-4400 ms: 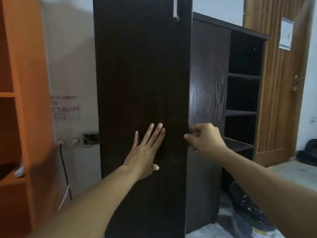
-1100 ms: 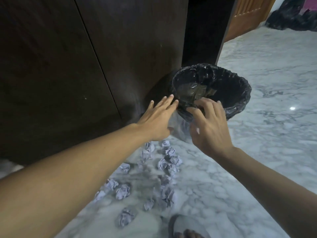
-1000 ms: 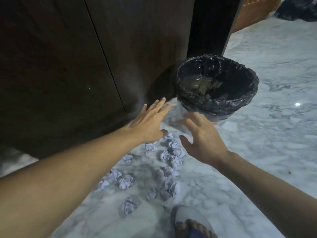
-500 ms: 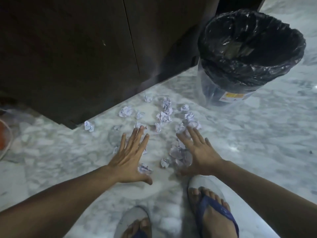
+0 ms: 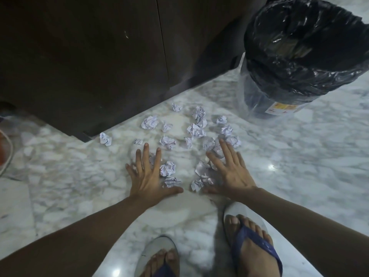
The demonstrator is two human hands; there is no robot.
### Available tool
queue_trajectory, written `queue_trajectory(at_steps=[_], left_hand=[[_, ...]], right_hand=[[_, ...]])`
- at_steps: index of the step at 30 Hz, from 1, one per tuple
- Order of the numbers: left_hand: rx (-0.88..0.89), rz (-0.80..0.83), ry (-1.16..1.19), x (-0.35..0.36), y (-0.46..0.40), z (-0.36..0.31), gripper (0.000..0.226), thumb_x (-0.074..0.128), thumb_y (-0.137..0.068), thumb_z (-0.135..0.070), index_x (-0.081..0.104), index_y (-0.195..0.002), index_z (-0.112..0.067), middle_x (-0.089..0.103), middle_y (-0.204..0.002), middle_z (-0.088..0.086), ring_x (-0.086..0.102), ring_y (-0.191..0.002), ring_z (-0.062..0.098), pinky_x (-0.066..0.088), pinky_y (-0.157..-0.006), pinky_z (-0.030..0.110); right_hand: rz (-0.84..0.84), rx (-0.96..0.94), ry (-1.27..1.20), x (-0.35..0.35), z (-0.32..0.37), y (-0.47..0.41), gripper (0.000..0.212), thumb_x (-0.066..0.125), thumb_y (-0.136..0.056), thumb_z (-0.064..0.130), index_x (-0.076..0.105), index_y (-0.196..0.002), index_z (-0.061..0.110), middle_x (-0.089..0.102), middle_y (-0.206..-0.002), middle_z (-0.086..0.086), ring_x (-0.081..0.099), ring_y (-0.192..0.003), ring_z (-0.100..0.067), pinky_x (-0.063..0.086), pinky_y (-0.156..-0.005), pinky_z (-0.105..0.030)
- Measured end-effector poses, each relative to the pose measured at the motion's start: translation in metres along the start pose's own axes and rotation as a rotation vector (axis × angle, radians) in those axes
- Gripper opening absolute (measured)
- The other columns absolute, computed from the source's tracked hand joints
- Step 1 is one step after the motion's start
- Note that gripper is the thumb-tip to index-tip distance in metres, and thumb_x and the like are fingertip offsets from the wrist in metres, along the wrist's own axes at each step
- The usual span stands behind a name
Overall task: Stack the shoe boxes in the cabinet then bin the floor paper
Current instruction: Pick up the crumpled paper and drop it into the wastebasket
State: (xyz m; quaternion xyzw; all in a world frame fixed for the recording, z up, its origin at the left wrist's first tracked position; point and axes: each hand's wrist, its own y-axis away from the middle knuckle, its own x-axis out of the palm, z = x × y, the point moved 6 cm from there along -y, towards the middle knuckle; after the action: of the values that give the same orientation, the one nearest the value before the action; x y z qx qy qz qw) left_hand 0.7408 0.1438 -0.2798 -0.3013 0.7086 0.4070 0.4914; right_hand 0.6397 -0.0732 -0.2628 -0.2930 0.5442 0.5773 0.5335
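While both hands reach down over the marble floor (image 5: 299,156), the fingers are straight and spread, palms down; neither grip holds anything. Left hand (image 5: 148,176) sits low over the near-left edge of the crumpled paper balls (image 5: 196,130), one ball (image 5: 167,168) just beside its index finger, another at its thumb. Right hand (image 5: 231,172) covers the near-right edge of the scatter, fingertips near two balls, a few more beside its thumb. Whether the palms touch the floor cannot be told. Paper lies loose on the floor between the hands and the dark cabinet (image 5: 99,56), doors closed. Bin (image 5: 265,92) with black liner stands right of the cabinet, just beyond the scatter. Two feet in blue-strapped sandals (image 5: 249,236) at the near edge.
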Motion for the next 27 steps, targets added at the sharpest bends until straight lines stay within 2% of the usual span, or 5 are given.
queue_trajectory(at_steps=[2, 8, 14, 21, 27], left_hand=[[-0.061, -0.007, 0.003, 0.002, 0.001, 0.002, 0.139, 0.024, -0.041, -0.104, -0.005, -0.154, -0.028, -0.026, -0.157, 0.008, -0.013, -0.146, 0.036, 0.010, -0.109, 0.068], [-0.065, -0.046, 0.002, 0.009, 0.003, -0.003, 0.120, 0.023, -0.052, -0.099, 0.013, -0.152, -0.033, -0.005, -0.161, 0.012, 0.013, -0.142, 0.038, 0.023, -0.106, 0.055], [0.061, -0.123, -0.050, 0.008, -0.001, -0.015, 0.096, 0.015, -0.076, -0.088, 0.047, -0.140, -0.023, 0.036, -0.150, 0.020, 0.052, -0.113, 0.040, 0.046, -0.084, 0.047], [0.182, -0.151, -0.062, 0.008, -0.003, -0.028, 0.068, 0.035, -0.079, -0.073, 0.056, -0.121, -0.024, 0.050, -0.132, 0.019, 0.056, -0.095, 0.035, 0.048, -0.073, 0.042], [0.272, -0.172, -0.013, 0.003, -0.010, -0.035, 0.055, 0.049, -0.076, -0.062, 0.053, -0.108, -0.018, 0.055, -0.106, 0.015, 0.059, -0.084, 0.032, 0.055, -0.065, 0.037]], right_hand=[[-0.060, 0.039, 0.026, 0.001, -0.001, 0.002, 0.107, 0.028, -0.062, 0.091, 0.009, -0.153, 0.038, -0.020, -0.161, -0.011, -0.007, -0.150, -0.031, 0.017, -0.118, -0.053], [-0.081, 0.062, 0.069, 0.006, 0.010, 0.000, 0.102, 0.046, -0.063, 0.090, 0.015, -0.148, 0.043, -0.002, -0.163, -0.012, 0.019, -0.142, -0.037, 0.033, -0.104, -0.051], [-0.081, -0.038, 0.103, 0.005, 0.022, -0.018, 0.083, 0.049, -0.076, 0.079, 0.023, -0.146, 0.043, -0.008, -0.163, -0.011, 0.014, -0.143, -0.038, 0.034, -0.106, -0.054], [-0.226, -0.094, 0.172, 0.007, 0.020, -0.018, 0.065, 0.066, -0.077, 0.063, 0.047, -0.131, 0.032, 0.031, -0.146, -0.013, 0.046, -0.109, -0.035, 0.051, -0.072, -0.045], [-0.131, -0.164, 0.042, 0.010, 0.020, -0.024, 0.050, 0.044, -0.087, 0.058, 0.050, -0.125, 0.027, 0.052, -0.126, -0.009, 0.056, -0.095, -0.030, 0.053, -0.067, -0.040]])
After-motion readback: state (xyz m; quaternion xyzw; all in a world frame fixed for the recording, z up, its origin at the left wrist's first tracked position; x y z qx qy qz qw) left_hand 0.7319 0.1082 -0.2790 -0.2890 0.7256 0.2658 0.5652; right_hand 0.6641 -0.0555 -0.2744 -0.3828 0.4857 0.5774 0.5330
